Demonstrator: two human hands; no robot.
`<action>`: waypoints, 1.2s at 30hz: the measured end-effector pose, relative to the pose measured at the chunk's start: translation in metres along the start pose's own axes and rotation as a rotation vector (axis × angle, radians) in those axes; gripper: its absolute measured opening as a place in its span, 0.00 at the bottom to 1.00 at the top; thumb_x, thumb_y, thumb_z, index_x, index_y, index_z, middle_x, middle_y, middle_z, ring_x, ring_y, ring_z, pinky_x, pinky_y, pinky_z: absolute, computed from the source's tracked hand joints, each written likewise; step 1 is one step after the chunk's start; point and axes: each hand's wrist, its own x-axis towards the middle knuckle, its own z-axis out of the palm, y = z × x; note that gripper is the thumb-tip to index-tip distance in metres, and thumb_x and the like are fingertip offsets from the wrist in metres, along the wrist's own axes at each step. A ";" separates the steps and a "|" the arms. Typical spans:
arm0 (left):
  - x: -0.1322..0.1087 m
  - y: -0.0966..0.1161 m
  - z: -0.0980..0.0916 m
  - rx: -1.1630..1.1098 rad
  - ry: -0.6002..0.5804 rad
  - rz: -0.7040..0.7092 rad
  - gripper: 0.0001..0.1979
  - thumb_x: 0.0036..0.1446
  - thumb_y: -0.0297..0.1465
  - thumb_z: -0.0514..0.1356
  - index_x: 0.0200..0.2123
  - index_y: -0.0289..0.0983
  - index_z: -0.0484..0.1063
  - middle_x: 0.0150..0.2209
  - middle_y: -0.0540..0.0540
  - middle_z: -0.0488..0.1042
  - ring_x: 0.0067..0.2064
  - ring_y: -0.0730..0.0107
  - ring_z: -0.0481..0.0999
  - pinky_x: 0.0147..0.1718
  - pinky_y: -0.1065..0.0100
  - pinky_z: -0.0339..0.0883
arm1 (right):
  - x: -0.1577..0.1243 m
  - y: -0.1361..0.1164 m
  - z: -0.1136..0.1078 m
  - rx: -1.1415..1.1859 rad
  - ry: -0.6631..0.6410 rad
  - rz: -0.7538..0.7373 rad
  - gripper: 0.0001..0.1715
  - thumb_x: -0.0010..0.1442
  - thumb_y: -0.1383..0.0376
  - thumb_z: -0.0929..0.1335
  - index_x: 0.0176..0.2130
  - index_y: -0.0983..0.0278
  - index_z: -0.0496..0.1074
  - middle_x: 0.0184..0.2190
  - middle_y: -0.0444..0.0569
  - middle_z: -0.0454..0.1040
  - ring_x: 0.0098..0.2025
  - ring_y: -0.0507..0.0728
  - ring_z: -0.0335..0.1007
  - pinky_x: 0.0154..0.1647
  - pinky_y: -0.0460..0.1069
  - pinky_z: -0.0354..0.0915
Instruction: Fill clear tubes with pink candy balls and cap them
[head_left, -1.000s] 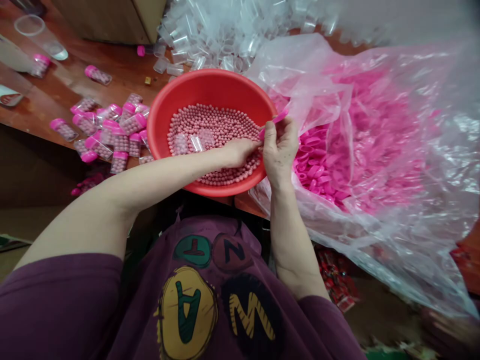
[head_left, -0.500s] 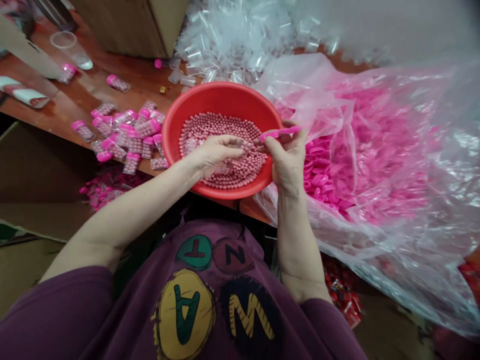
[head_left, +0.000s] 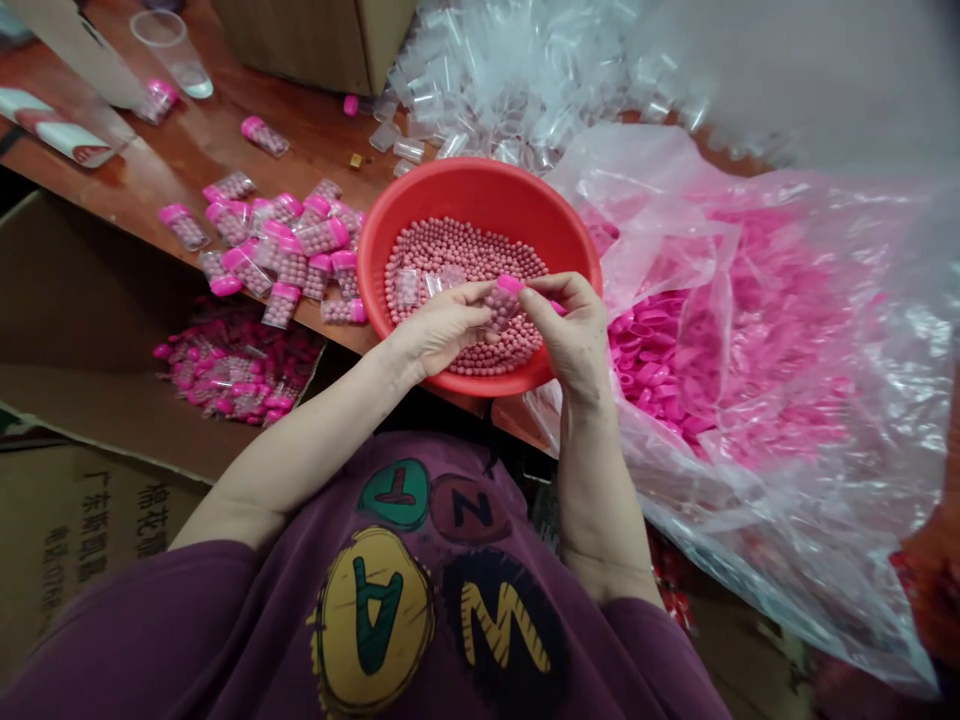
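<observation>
A red bowl [head_left: 480, 180] of pink beads [head_left: 465, 245] stands at the table's front edge. Over it, my left hand [head_left: 450, 325] grips a small clear jar [head_left: 501, 305] filled with beads. A pink cap [head_left: 511, 284] sits at the mouth of this jar, pinched by my right hand [head_left: 566, 325]. Another bit of pink shows between my right fingers, partly hidden. Some clear jars [head_left: 431, 284] lie on the beads in the bowl.
Capped jars [head_left: 289, 245] are piled left of the bowl, with more in a cardboard box [head_left: 82, 405] below. Clear empty jars [head_left: 510, 75] are heaped behind. Pink caps [head_left: 652, 350] fill a plastic bag [head_left: 750, 510] at the right. A plastic cup [head_left: 176, 55] lies at back left.
My hands have come together, and a pink cap is now on the jar in my left hand. The view has shifted, so the table's contents appear further right.
</observation>
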 end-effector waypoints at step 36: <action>-0.003 -0.010 0.005 0.172 0.247 0.199 0.08 0.62 0.18 0.72 0.31 0.34 0.82 0.28 0.52 0.79 0.32 0.77 0.73 0.37 0.74 0.68 | -0.029 -0.007 0.035 -0.852 -0.135 -0.353 0.31 0.63 0.61 0.72 0.62 0.66 0.69 0.53 0.65 0.79 0.56 0.73 0.75 0.61 0.69 0.73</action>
